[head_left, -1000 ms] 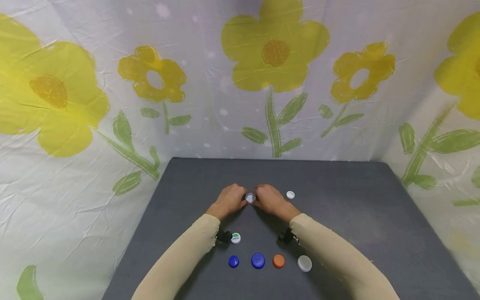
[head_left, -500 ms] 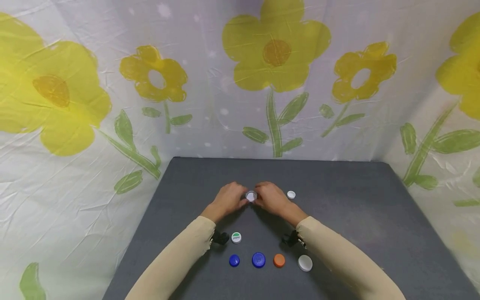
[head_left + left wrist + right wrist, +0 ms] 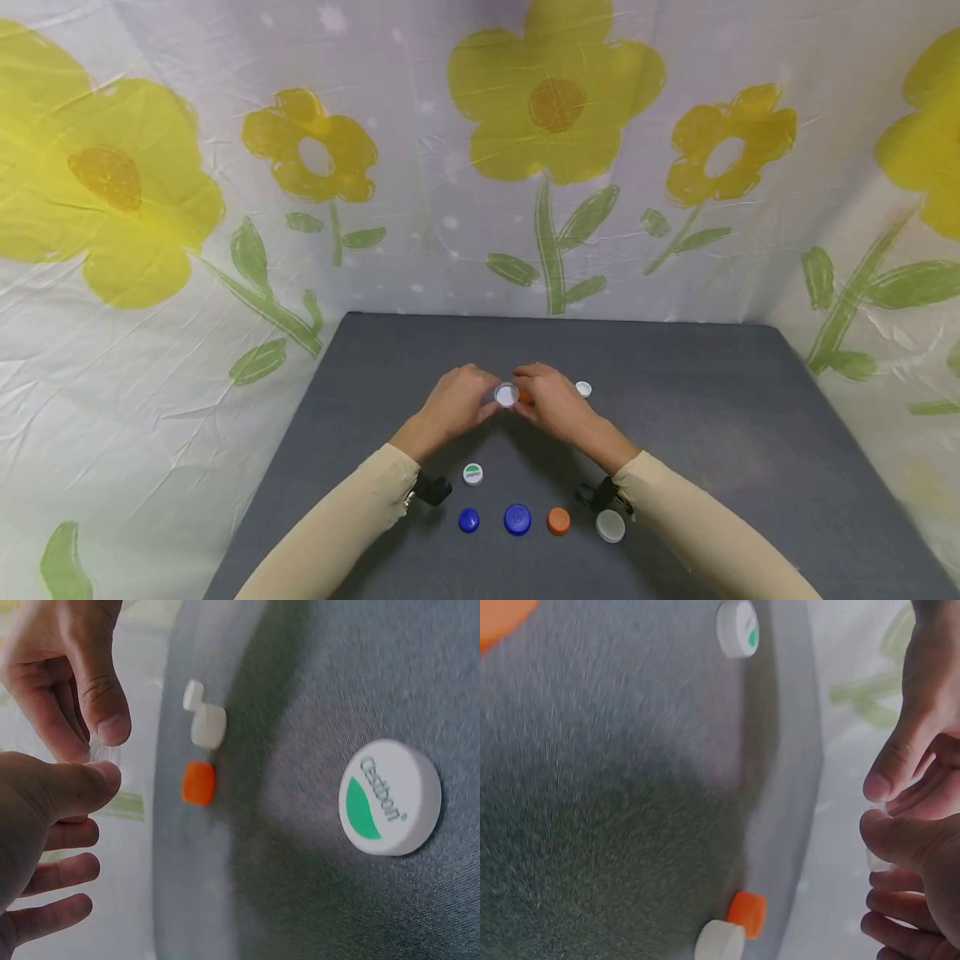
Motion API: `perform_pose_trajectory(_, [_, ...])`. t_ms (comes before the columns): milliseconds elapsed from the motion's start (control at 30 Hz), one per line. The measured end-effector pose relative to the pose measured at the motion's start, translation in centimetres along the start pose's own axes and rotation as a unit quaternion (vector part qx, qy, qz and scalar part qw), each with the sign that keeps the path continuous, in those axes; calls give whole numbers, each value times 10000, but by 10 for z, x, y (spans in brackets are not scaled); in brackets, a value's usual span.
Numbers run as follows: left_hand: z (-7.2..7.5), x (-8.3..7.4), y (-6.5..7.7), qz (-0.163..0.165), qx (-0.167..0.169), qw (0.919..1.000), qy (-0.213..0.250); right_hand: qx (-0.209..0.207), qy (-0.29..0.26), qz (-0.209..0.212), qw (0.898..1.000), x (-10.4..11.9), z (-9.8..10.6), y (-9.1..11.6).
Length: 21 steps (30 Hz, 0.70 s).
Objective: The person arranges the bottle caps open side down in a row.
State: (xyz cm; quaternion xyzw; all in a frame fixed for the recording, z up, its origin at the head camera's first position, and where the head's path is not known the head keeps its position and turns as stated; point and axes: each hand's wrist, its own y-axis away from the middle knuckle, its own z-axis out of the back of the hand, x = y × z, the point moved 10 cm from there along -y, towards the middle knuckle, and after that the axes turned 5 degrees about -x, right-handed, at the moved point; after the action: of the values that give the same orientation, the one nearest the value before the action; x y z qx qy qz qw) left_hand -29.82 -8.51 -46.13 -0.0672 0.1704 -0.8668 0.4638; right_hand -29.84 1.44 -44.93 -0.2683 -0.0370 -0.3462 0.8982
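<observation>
My left hand (image 3: 459,402) and right hand (image 3: 553,403) meet near the far part of the table and pinch a small clear, ridged cap (image 3: 105,753) between them. From the head it shows as a round cap (image 3: 506,395) with a pale middle and a see-through rim. The left thumb (image 3: 94,784) and right thumb (image 3: 112,729) press close together on it, the left hand's other fingers spread out below. Beneath the raised hands, an orange cap (image 3: 199,782) stands beside a white cap (image 3: 208,726) on the table; the right hand partly covers the orange one from above.
On the dark grey table (image 3: 675,500), a white cap with a green mark (image 3: 472,474) lies between the forearms. Nearer me are a small blue cap (image 3: 468,521), a larger blue cap (image 3: 517,519), another orange cap (image 3: 558,521) and a grey-white cap (image 3: 611,526). A flowered curtain (image 3: 435,233) hangs around.
Both hands have risen with the clear cap, which shifts slightly right in the head view. The forearms have spread apart, and an orange cap now shows beside the right fingers.
</observation>
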Motion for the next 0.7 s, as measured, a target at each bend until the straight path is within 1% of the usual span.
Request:
perform_pose_trajectory(133, [14, -10, 4, -172, -127, 9998, -10, -102, -59, 48, 9999, 9, 10, 6])
perform_pose_trajectory(267, [24, -20, 10, -344, -223, 9991, -56, -230, -131, 138, 9996, 18, 19, 15])
perform_pose_trajectory(400, [32, -30, 18, -531, -360, 9979, 6, -294, -113, 167, 9994, 26, 24, 25])
perform_pose_trajectory(533, [36, -37, 26, -621, -491, 9967, 159, -340, -111, 121, 9993, 29, 26, 33])
perform_pose_trajectory(700, [34, -41, 35, -626, -538, 9962, 266, -368, -231, 1, 9991, 30, 25, 43])
